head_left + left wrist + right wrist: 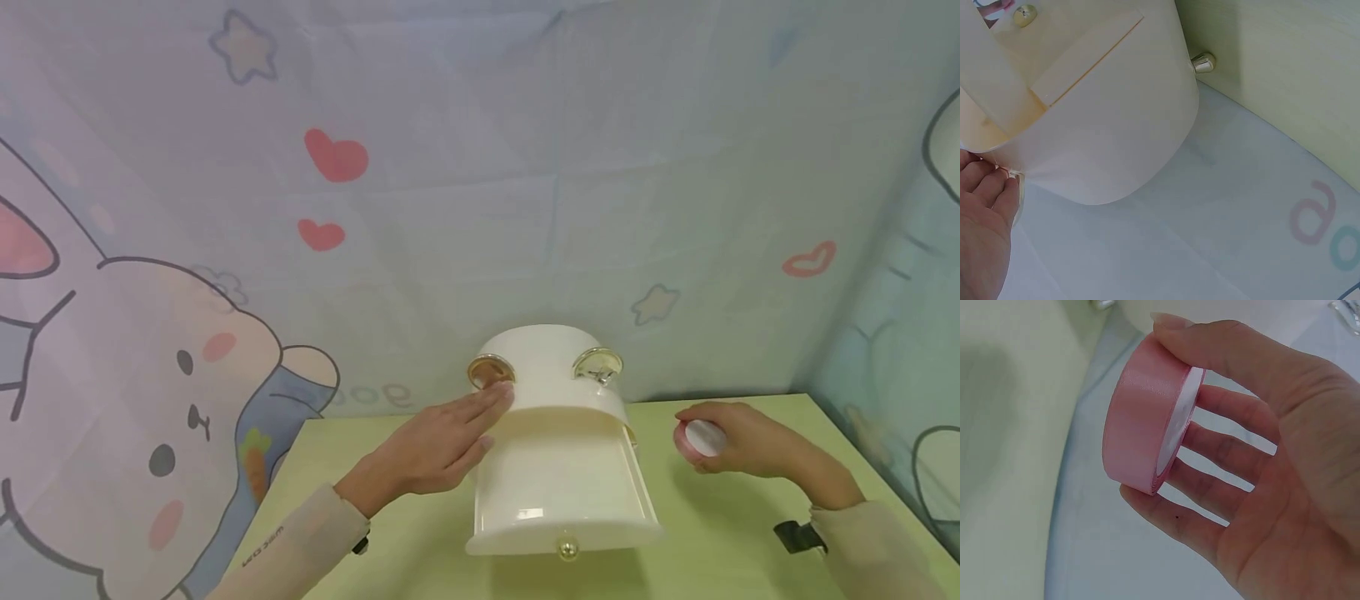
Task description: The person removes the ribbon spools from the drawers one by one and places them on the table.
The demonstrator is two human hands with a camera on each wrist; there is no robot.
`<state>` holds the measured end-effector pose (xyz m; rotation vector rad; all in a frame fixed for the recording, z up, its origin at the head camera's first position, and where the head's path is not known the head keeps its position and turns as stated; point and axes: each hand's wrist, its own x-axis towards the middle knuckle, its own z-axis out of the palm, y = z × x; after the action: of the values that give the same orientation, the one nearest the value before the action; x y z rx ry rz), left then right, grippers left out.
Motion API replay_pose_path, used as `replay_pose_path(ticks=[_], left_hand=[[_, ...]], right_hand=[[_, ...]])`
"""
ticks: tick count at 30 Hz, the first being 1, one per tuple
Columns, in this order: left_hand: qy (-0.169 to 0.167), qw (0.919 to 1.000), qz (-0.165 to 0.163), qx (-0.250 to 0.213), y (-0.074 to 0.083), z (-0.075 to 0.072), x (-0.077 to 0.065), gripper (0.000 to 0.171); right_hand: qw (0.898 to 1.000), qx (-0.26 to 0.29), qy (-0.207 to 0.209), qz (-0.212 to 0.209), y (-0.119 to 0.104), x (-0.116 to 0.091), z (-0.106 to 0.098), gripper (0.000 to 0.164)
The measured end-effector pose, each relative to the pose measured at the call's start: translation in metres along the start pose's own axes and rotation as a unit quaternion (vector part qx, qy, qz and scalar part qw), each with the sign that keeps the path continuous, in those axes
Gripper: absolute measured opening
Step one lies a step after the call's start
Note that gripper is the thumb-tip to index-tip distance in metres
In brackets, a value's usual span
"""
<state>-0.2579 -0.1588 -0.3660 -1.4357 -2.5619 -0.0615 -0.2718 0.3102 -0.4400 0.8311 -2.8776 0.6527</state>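
Fingers [1232, 407] of my right hand [742, 440] pinch a pink ribbon roll [1138, 419] against the thumb [1216, 345]; my left hand [442, 442] reaches inward, fingers nearly straight, close together, touching the white box [551, 358] by its gold ring [487, 372], pulled-out drawer [566, 483] just beside them, tabletop [720, 533] below.

Right hand [1282, 462] grips pink ribbon roll [1140, 415] with white core [1179, 420].

My ribbon roll [1138, 419]: smooth, satin-like cloth. Box [543, 367] before me: glossy, plastic-looking. Drawer knob [567, 547]: polished, metallic. Backdrop [465, 225] I face: matt, creased cloth.
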Motion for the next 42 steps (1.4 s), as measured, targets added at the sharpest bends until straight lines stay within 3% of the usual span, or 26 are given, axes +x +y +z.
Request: replay_pose_path(ticks=[13,26,42], left_hand=[[0.001,0.9999,0.004,0.012,-0.001,0.002,0.0,0.06],[-0.001,1.0,0.001,0.005,-0.001,0.002,0.0,0.059],[0.008,1.0,-0.001,-0.002,0.0,0.002,-0.001,0.059]], right_hand=[[0.999,-0.039,0.032,0.009,0.034,0.0,0.018,0.063],[0.999,-0.042,0.001,0.026,0.063,0.007,0.041,0.062],[0.996,-0.034,-0.041,0.073,0.071,0.016,0.058,0.064]])
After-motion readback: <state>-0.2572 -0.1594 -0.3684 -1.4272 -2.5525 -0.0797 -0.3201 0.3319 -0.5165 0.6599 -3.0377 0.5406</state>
